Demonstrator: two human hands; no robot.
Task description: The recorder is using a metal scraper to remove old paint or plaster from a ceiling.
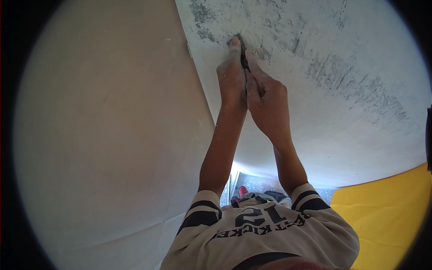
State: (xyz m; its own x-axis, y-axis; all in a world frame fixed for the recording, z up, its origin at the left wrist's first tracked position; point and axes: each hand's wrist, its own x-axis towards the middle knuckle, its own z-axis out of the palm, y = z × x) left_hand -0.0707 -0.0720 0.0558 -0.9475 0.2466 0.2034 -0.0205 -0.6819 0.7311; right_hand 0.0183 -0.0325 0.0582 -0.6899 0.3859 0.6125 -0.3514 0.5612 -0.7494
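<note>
Both of my arms reach up to a white-coated wall panel [303, 111] mottled with dark grey streaks. A narrow dark block [243, 55], perhaps a sanding block, is held against its surface near the left edge. My left hand [232, 72] grips the block, with the thumb laid along its upper end. Beside it, my right hand [268, 89] clasps the block's right side with the fingers folded. The two hands touch along the wrist and palm, and pale dust coats the fingers. My grip hides most of the block, so its exact kind cannot be told.
A plain beige wall [111, 111] fills the left, meeting the streaked panel along a straight edge. Yellow surface [381, 209] shows at lower right. Below my arms lies a grey speckled floor [251, 180]. A dark object [429, 138] stands at the right rim.
</note>
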